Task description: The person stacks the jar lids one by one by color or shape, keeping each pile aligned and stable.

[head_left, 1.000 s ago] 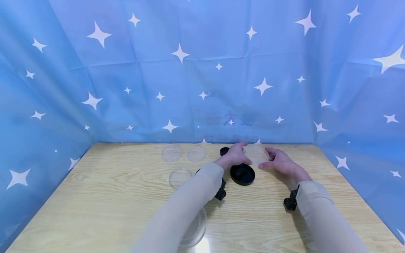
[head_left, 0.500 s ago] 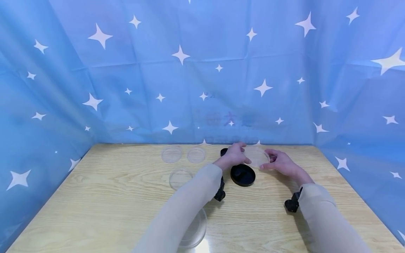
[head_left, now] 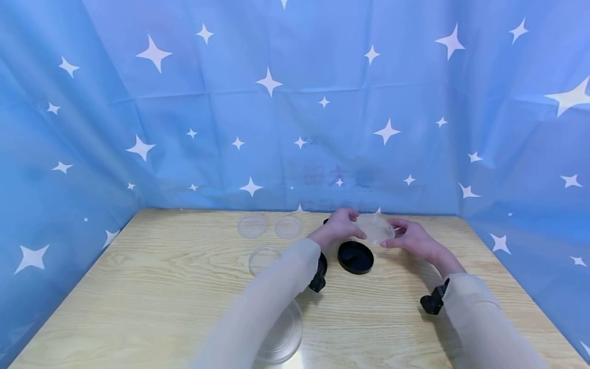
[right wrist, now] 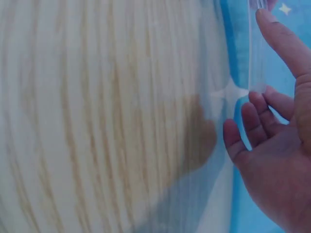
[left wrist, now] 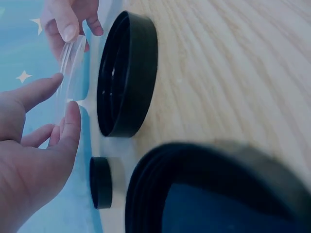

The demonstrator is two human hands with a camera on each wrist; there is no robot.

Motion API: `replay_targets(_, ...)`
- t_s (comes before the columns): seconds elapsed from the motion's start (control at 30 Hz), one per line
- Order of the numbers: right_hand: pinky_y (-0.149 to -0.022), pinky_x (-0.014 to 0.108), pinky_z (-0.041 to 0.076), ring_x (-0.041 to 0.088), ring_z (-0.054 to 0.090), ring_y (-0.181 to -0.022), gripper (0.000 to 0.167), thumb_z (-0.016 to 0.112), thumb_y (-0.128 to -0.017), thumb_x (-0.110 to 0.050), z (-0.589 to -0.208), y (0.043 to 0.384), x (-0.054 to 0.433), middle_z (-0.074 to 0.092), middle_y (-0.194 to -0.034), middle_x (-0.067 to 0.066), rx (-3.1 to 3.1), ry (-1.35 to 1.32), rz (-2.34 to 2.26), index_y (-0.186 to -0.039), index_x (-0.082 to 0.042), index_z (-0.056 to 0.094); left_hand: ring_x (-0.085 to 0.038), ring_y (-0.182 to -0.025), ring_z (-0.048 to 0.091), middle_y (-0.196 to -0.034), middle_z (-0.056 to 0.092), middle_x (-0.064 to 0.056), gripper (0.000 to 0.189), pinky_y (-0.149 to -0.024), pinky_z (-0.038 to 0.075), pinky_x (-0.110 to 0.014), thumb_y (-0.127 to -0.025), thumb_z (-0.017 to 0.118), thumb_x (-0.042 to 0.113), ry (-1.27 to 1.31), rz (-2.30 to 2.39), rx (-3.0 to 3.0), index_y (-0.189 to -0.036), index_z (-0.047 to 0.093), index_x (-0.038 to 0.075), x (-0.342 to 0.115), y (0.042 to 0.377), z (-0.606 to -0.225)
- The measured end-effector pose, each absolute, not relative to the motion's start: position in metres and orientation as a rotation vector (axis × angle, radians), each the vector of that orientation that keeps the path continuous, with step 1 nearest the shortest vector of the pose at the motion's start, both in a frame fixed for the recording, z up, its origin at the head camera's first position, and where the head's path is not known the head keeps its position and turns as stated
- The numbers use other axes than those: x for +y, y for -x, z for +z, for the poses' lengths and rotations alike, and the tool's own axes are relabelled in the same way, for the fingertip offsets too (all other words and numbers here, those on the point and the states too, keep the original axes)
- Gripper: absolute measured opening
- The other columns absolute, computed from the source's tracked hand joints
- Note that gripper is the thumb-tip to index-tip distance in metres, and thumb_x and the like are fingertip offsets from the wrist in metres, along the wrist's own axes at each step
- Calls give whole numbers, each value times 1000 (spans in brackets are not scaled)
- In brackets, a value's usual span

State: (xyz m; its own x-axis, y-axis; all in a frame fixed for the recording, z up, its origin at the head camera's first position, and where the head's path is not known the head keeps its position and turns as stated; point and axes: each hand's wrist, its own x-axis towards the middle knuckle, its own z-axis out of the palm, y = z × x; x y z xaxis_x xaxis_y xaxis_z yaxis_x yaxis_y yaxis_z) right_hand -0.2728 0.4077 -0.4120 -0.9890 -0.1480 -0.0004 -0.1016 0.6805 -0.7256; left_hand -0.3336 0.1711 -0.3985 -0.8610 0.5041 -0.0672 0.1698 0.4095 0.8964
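Both hands hold a clear round plastic dish (head_left: 375,229) near the back edge of the table. My left hand (head_left: 340,225) pinches its left side between thumb and fingers, and my right hand (head_left: 412,240) grips the right side. Seen edge-on in the left wrist view, the dish (left wrist: 71,77) shows stacked thin rims. The right wrist view has the thumb and fingertips of the right hand (right wrist: 279,150) at the rim. Just in front of the dish lies a black round lid (head_left: 355,258), hollow side up. A small black lid (left wrist: 101,182) sits beside the left hand, mostly hidden in the head view.
Another black lid (left wrist: 218,155) lies under the left wrist. Two clear discs (head_left: 252,226) stand at the back left, with a third clear dish (head_left: 262,259) nearer. A larger clear disc (head_left: 281,333) is partly covered by the left sleeve. A blue star-patterned curtain (head_left: 267,128) encloses the table.
Both hands keep their hold on the clear dish, which appears slightly more tilted than before. The head view has shifted a little.
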Motion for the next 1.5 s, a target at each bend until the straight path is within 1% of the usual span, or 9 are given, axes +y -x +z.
replay_targets(0.17,-81,34,52,38,55,-114,78,82,-89,-26,-400,272,392,53,-134,29,2832,249,-1236,-146,11,44,-23,-112,62,-127,64,-10,63,-86,55,-30,-81,88,10,-609,1453,2332,-138,61,4,153,333,-386)
replay_targets(0.27,-86,43,52,42,53,-119,83,83,-88,-28,-387,272,377,51,-139,30,2878,273,-1188,-149,11,42,-23,-118,59,-131,62,-10,67,-90,54,-32,-81,88,9,-618,1459,2321,-141,59,4,137,331,-373)
replay_targets(0.37,-93,52,51,45,49,-125,90,84,-86,-34,-373,272,358,49,-144,30,2924,271,-1118,-152,8,39,-23,-116,58,-130,60,-10,69,-89,54,-34,-81,87,8,-632,1470,2313,-143,57,4,117,330,-359)
replay_targets(0.47,-96,56,49,46,49,-126,91,85,-85,-36,-364,271,340,46,-145,30,2919,281,-1121,-152,6,40,-21,-112,58,-125,60,-7,68,-86,54,-34,-80,88,9,-640,1459,2338,-141,57,5,97,328,-349)
replay_targets(0.67,-100,54,48,43,50,-121,86,87,-83,-27,-354,259,311,45,-139,28,2893,373,-1219,-149,8,44,-21,-106,58,-128,57,-11,72,-84,53,-34,-78,90,11,-667,1476,2327,-141,56,6,62,313,-340)
replay_targets(0.87,-95,51,52,41,59,-111,83,89,-80,-25,-343,241,282,51,-128,26,2887,399,-1249,-144,8,49,-19,-92,64,-123,54,-10,72,-77,55,-31,-77,89,6,-700,1586,2270,-140,56,5,29,292,-339)
replay_targets(1.03,-94,51,52,37,60,-108,83,91,-79,-27,-334,229,255,54,-128,24,2909,448,-1219,-144,6,51,-18,-89,63,-126,55,-8,74,-74,55,-30,-75,91,7,-680,1640,2297,-140,55,5,-2,271,-334)
replay_targets(1.23,-89,47,54,28,60,-100,82,93,-76,-27,-328,218,225,56,-119,16,2913,534,-1212,-141,5,55,-17,-86,63,-124,55,-9,72,-71,56,-29,-73,91,3,-613,1702,2305,-136,58,6,-35,247,-330)
replay_targets(1.5,-89,49,52,29,58,-102,85,95,-72,-28,-332,207,196,59,-119,11,2810,593,-1267,-140,4,56,-18,-85,63,-124,50,-14,71,-72,57,-29,-74,88,-4,-550,1791,2237,-138,55,-1,-70,221,-336)
